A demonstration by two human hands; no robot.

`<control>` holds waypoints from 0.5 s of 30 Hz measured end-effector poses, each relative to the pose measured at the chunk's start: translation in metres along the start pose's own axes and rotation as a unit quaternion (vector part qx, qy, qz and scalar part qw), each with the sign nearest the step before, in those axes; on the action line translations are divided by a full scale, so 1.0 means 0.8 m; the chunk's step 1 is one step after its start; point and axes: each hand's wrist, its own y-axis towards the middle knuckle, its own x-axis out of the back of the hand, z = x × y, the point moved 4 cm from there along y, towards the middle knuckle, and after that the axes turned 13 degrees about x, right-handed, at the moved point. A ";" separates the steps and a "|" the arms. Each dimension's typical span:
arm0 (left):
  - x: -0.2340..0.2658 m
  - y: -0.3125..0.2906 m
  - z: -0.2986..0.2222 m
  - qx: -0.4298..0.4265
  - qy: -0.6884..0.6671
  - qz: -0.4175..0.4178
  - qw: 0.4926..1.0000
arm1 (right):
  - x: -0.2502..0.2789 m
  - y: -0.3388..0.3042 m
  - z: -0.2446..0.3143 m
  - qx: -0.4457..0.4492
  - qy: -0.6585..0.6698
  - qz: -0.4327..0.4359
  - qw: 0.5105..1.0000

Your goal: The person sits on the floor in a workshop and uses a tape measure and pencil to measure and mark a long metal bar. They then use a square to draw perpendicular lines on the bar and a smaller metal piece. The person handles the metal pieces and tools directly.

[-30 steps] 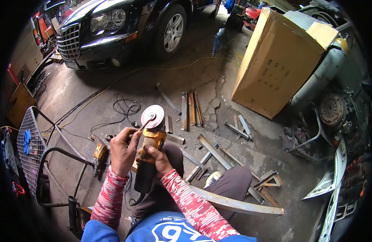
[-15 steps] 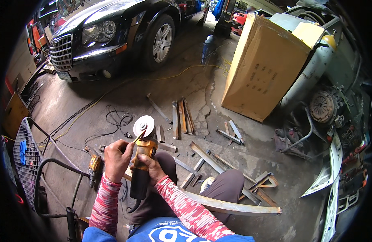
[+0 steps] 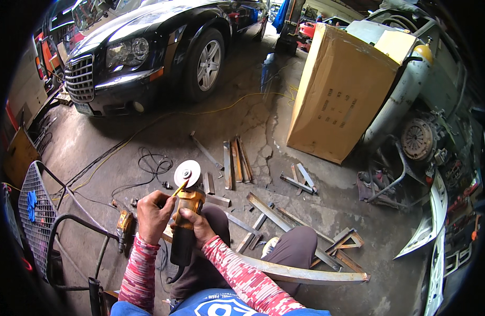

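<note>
My right hand (image 3: 198, 223) wraps around the body of a yellow and black angle grinder (image 3: 182, 239), thumb across its side. The grinder stands upright before my lap, its pale thin disc (image 3: 187, 173) at the top and its cord at the bottom. Pinched in the fingers of my left hand (image 3: 154, 213) is a thin yellow pencil (image 3: 180, 188). Its tip lies at the lower part of the disc, just above the grinder's head; whether it touches I cannot tell.
Cut metal bars (image 3: 237, 160) lie scattered on the concrete floor, and a long curved metal strip (image 3: 305, 275) crosses by my knees. A yellow drill (image 3: 124, 226) rests at left beside a mesh-backed frame (image 3: 36, 210). Beyond are a black car (image 3: 163, 58), a large cardboard box (image 3: 340, 100) and a gas cylinder (image 3: 397, 102).
The whole view has shifted slightly. Both hands keep their grips, and the pencil's tip sits a little lower on the disc than before.
</note>
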 end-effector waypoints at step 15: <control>-0.004 0.004 0.005 -0.003 0.007 0.006 1.000 | -0.010 -0.005 0.007 0.004 -0.023 0.001 1.000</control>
